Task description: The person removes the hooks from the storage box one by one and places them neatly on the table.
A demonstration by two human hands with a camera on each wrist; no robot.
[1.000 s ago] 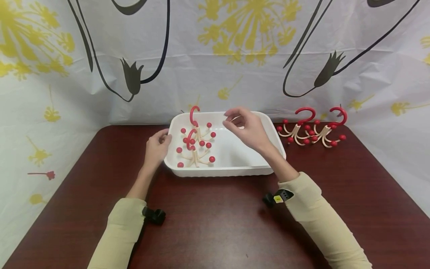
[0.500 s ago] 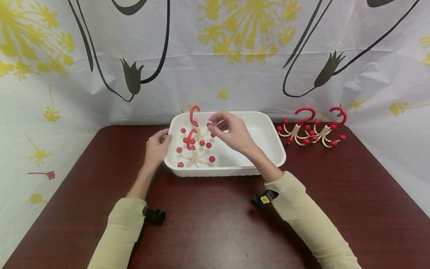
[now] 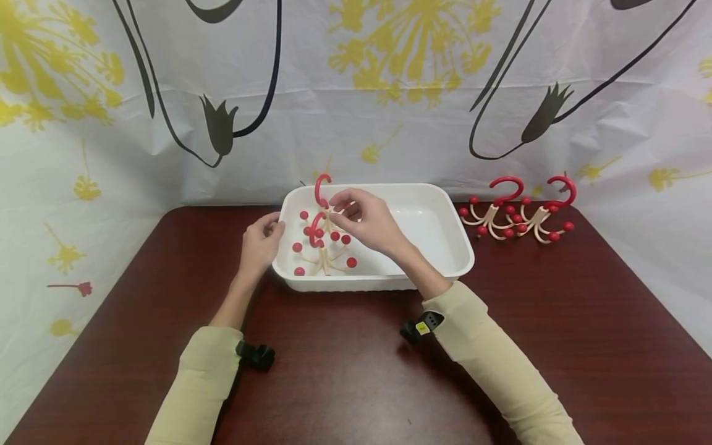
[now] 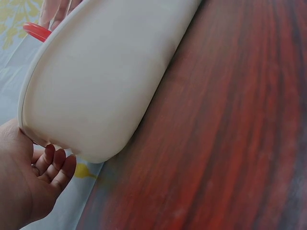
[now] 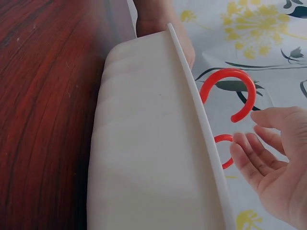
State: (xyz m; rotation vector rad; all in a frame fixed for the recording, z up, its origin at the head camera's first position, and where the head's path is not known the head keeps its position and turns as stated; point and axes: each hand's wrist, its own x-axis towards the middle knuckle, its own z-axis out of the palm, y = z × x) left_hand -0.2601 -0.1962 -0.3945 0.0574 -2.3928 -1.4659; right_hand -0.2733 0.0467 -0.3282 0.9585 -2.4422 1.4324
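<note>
Beside red hooks point(image 3: 317, 193) above the tray point(image 3: 425, 241), right grip point(image 3: 369, 224) half-spread, left grip point(image 3: 260, 246) round rim point(image 3: 364, 279).

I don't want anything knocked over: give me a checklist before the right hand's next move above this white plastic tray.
1. Rectangular white plastic tray resting on the dark red wooden table: ok.
2. Left hand gripping the tray's left end: ok.
3. Two red-hooked, red-balled cream branching stands inside the tray: ok.
4. Right hand close to the curved red hooks: ok.
5. Hook held by that hand: not ok, no grip visible.
6. Two matching stands outside, not touching the tray: cannot tell.
</note>
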